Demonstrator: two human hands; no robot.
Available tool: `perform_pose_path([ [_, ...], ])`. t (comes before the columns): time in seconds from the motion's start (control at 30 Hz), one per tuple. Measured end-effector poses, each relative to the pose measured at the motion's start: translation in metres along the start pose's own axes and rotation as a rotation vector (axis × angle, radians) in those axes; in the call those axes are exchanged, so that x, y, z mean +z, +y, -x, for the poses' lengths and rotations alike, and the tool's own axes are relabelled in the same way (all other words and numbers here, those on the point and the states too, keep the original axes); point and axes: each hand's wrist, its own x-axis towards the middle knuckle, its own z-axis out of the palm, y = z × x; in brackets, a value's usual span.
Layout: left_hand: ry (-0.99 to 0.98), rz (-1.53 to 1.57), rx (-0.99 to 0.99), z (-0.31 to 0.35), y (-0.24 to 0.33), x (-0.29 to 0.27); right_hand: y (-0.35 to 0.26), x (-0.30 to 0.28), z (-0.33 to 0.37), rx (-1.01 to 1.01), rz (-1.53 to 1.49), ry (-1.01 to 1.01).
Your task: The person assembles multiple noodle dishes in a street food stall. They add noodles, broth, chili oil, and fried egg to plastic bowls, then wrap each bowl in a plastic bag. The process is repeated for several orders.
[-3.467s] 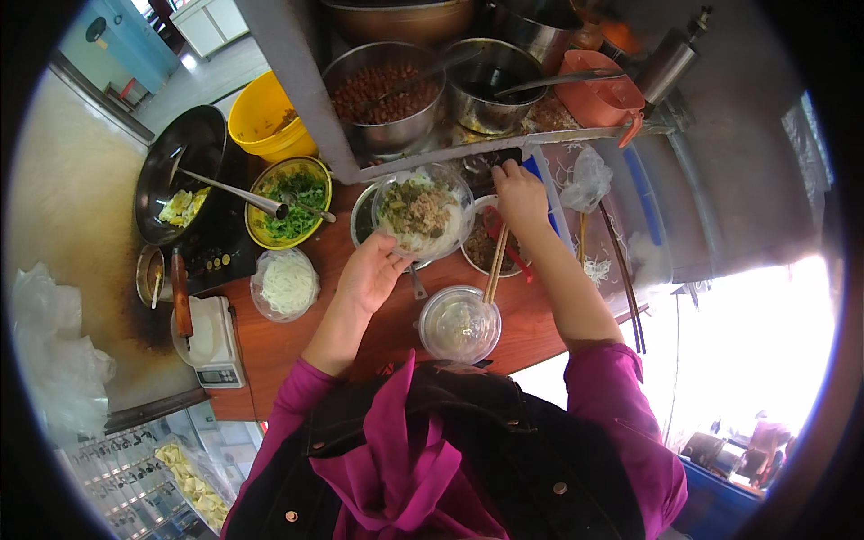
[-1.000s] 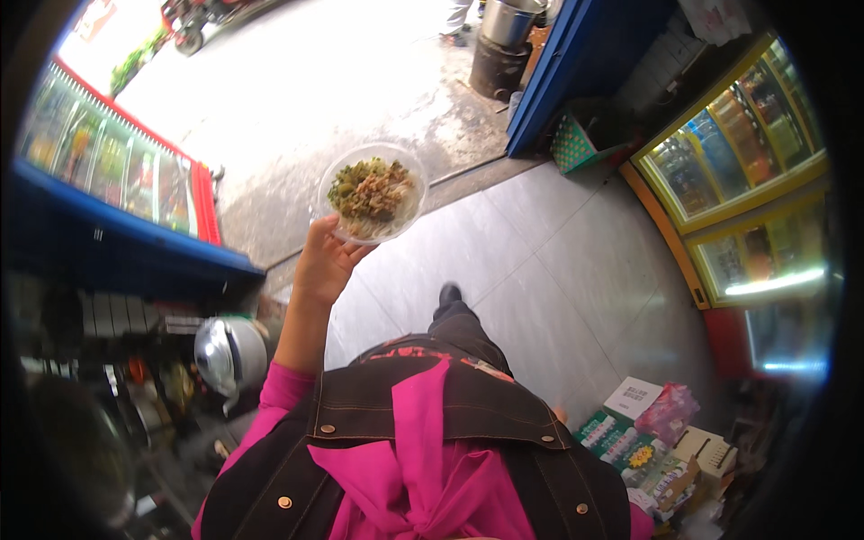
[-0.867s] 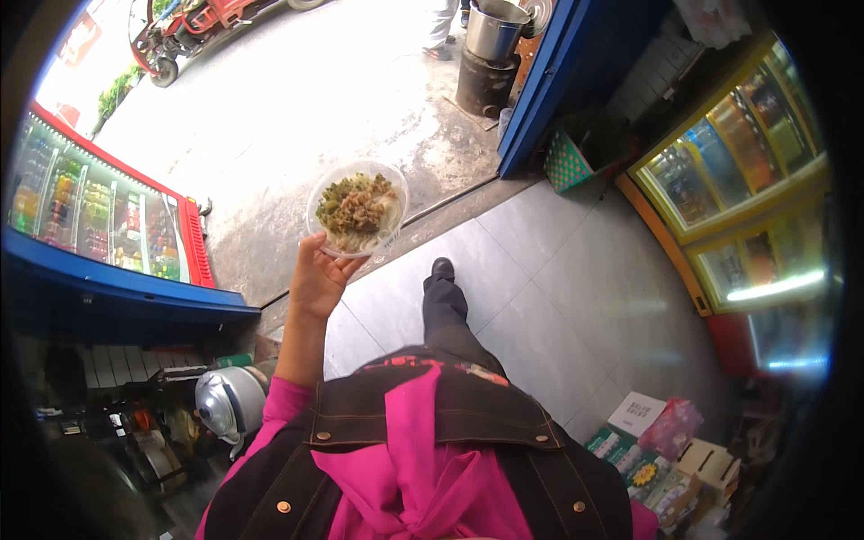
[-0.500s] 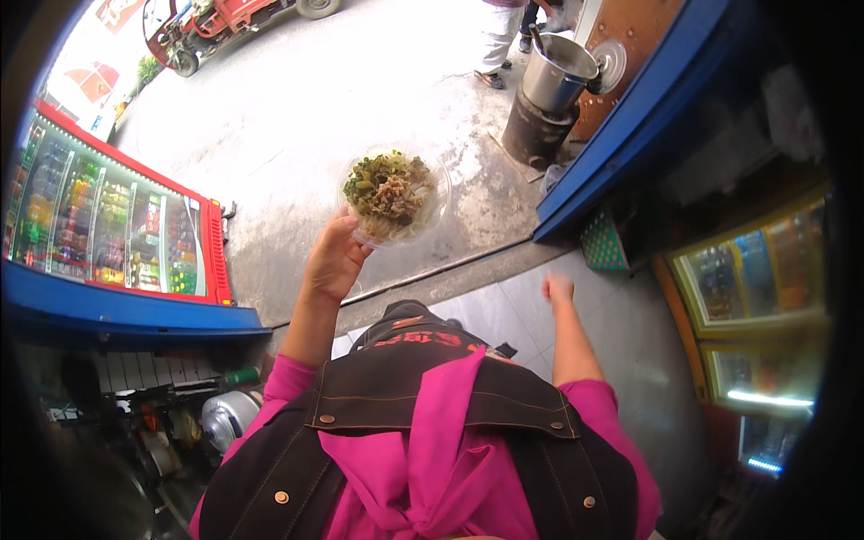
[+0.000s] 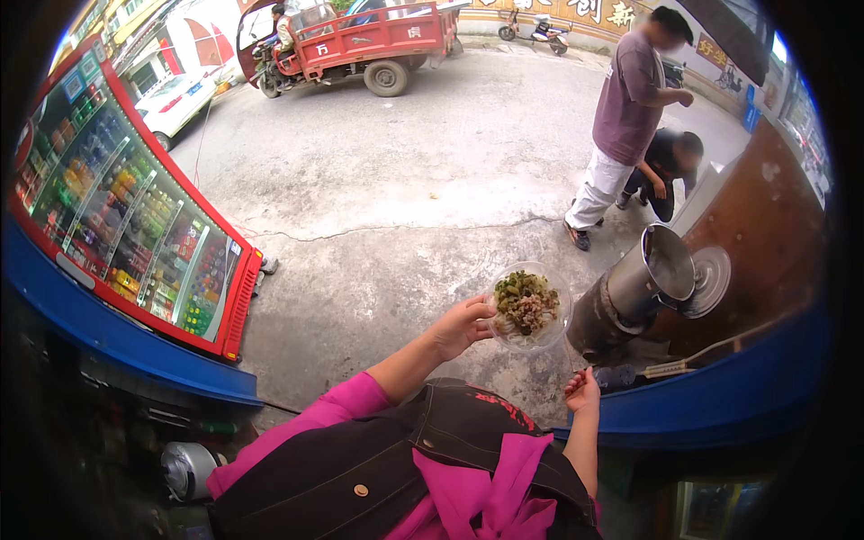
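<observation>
My left hand (image 5: 464,328) grips the left rim of a clear plastic bowl (image 5: 562,324), holding it out ahead. In the bowl, chopped greens and minced meat (image 5: 527,304) lie over pale noodles. Below and to the right of it is my right hand (image 5: 583,391), its fingers curled in; nothing shows in them. The nearest thing to that hand is the blue sill (image 5: 693,405) of the doorway. A tall metal pot (image 5: 635,281) stands uncovered on a dark, round stove (image 5: 589,326) just right of the bowl, its round lid (image 5: 711,282) leaning beside it.
A red-framed drinks fridge (image 5: 135,216) stands at the left. One person (image 5: 630,108) stands beyond the pot; another person (image 5: 670,171) crouches behind. A red three-wheeled truck (image 5: 360,45) and a white car (image 5: 175,103) are on the street. A metal cooker (image 5: 186,470) sits at lower left.
My view has swung up and right, taking in more of the street. My left hand has brought the bowl nearer the pot. My right hand, still curled, is now by the blue sill.
</observation>
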Motion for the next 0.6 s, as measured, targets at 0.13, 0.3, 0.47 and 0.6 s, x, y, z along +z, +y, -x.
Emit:
perform_pose_path([
  [0.13, -0.07, 0.027, -0.036, -0.081, 0.017, 0.01, -0.095, -0.007, -0.047, -0.167, -0.186, 0.055],
  [0.3, -0.001, 0.048, 0.045, -0.168, 0.012, 0.005, -0.222, 0.023, -0.129, -0.334, -0.414, -0.233],
  [0.47, 0.175, 0.073, 0.089, -0.22, 0.008, 0.008, -0.304, 0.073, -0.229, -0.166, -0.666, -0.271],
  [0.6, 0.182, 0.041, 0.106, -0.275, 0.027, 0.036, -0.363, 0.102, -0.288, -0.17, -0.812, -0.294],
])
